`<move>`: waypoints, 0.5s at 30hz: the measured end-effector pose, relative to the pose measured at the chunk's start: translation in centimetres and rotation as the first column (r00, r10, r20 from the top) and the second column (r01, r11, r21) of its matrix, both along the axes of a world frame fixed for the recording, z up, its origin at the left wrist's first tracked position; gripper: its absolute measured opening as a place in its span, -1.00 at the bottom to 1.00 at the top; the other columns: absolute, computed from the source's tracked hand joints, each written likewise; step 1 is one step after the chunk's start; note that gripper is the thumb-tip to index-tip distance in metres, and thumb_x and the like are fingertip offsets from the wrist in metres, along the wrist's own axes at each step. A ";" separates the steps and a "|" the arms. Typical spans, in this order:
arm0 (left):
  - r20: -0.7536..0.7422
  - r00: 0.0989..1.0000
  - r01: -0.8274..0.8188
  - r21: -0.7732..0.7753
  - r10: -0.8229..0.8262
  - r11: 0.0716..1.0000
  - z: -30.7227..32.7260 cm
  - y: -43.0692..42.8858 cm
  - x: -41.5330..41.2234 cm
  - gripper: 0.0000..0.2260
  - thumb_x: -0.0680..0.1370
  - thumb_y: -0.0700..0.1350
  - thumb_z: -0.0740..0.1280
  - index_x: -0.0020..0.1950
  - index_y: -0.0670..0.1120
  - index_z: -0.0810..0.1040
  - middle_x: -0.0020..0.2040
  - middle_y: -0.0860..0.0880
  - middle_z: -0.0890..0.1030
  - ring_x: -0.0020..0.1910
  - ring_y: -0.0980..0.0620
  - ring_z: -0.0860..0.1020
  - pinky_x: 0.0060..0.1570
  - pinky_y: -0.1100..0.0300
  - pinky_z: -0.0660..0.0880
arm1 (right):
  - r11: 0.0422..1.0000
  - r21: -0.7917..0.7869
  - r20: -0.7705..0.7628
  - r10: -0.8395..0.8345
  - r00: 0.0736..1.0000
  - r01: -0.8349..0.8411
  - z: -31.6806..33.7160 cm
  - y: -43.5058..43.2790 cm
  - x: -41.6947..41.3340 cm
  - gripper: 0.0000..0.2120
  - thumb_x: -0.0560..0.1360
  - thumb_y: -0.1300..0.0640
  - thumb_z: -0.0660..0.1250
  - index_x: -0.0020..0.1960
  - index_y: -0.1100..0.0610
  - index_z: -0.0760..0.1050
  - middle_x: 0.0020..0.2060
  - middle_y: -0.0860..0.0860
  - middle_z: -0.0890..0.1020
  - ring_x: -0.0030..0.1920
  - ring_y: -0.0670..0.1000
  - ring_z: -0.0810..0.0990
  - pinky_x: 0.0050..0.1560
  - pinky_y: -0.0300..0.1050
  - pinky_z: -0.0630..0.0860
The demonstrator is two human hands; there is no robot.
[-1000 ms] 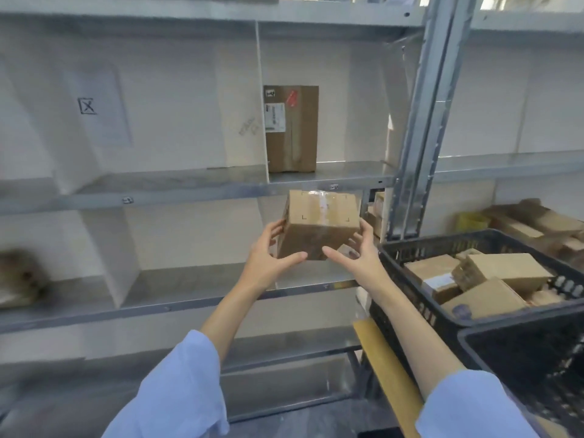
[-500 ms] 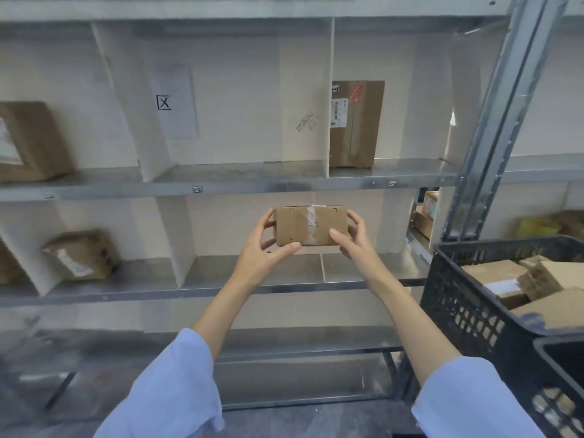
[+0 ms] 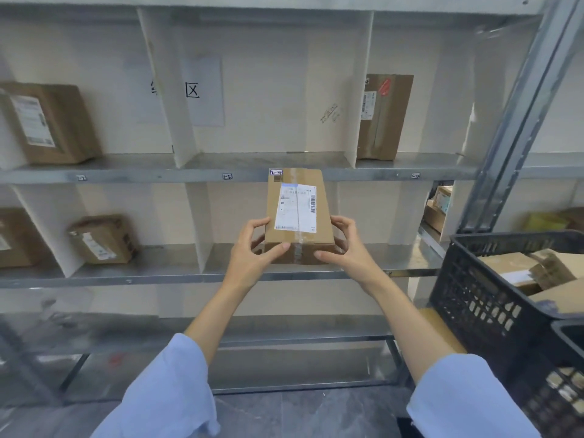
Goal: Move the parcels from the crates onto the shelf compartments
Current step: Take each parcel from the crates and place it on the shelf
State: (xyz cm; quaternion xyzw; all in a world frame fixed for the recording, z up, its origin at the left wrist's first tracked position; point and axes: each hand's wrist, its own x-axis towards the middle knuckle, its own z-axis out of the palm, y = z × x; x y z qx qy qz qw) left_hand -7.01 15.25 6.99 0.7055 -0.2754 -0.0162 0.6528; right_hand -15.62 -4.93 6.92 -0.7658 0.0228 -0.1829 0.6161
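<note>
I hold a brown cardboard parcel (image 3: pixel 298 213) with a white shipping label facing me, in front of the metal shelf (image 3: pixel 221 177). My left hand (image 3: pixel 252 248) grips its lower left corner. My right hand (image 3: pixel 346 246) grips its lower right corner. The parcel is tilted up, its top edge level with the upper shelf board. A black crate (image 3: pixel 474 298) at the right holds several more brown parcels (image 3: pixel 518 270).
White dividers split the shelf into compartments. Parcels stand in the upper left (image 3: pixel 50 123), upper right (image 3: pixel 384 116) and lower left (image 3: pixel 102 240) compartments. A second black crate (image 3: pixel 562 387) sits at the lower right. A steel upright (image 3: pixel 512 121) rises beside the crate.
I have turned the parcel so that its labelled face points at me and raised its top edge. The view has shifted to the left along the shelf.
</note>
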 end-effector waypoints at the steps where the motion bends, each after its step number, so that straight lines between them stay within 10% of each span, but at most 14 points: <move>1: -0.008 1.000 0.002 -0.003 -0.002 1.000 -0.2 0.4 0.0 -0.50 0.40 0.03 0.55 0.27 0.08 0.45 0.31 0.08 0.54 0.31 0.05 0.50 0.29 0.02 0.48 | 1.000 0.012 -0.006 0.000 1.000 0.000 -0.1 0.6 0.0 -0.26 0.44 0.25 0.51 0.43 0.00 0.15 0.39 -0.13 0.29 0.35 -0.01 0.38 0.08 -0.39 0.48; 7: 0.057 0.998 -0.030 -0.025 0.032 0.999 -1.0 2.8 -0.3 -0.44 0.43 -0.21 0.53 0.36 0.00 0.41 0.31 0.13 0.50 0.31 0.03 0.49 0.27 0.09 0.50 | 1.000 -0.015 -0.039 -0.028 0.999 0.028 -1.0 3.4 0.1 0.06 0.39 0.14 0.56 0.60 -0.05 -0.11 0.43 -0.18 0.22 0.40 -0.03 0.38 0.24 -0.22 0.47; 15: 0.090 0.996 0.001 -0.010 0.000 1.000 -1.3 4.7 0.3 -0.34 0.40 -0.27 0.54 0.43 0.00 0.38 0.33 0.09 0.40 0.34 0.06 0.45 0.29 0.03 0.49 | 0.998 -0.063 -0.012 -0.033 0.999 0.032 -0.8 5.6 0.2 -0.11 0.37 0.16 0.58 0.47 -0.16 0.10 0.37 -0.13 0.22 0.40 -0.03 0.34 0.26 -0.18 0.50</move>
